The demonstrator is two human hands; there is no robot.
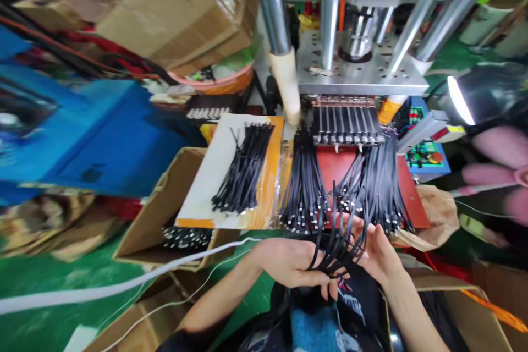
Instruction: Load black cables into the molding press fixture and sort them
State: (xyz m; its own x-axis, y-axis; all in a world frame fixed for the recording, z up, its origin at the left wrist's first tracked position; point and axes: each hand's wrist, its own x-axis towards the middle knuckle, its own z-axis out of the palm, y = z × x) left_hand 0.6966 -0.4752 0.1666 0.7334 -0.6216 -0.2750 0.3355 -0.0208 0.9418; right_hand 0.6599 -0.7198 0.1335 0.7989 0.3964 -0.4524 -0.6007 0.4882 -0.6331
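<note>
Several short black cables (336, 250) with small metal plugs curve in a bunch between my two hands, near the table's front edge. My left hand (291, 261) is closed around the lower part of the bunch, fingers curled under the loops. At the right side, my right hand (381, 250) has its fingers bent around the upper part of the same cables. Just beyond my hands lie a middle pile of black cables (304, 184) and a right-hand pile (381, 176), both with plugs towards me.
A press (358, 88) with a ridged black fixture (348, 124) stands over the red work surface (338, 165). To its left, another cable bundle (247, 168) lies on a white board (206, 176). A cardboard box (148, 214) sits below; a lamp (462, 102) and pink fan (499, 159) are right.
</note>
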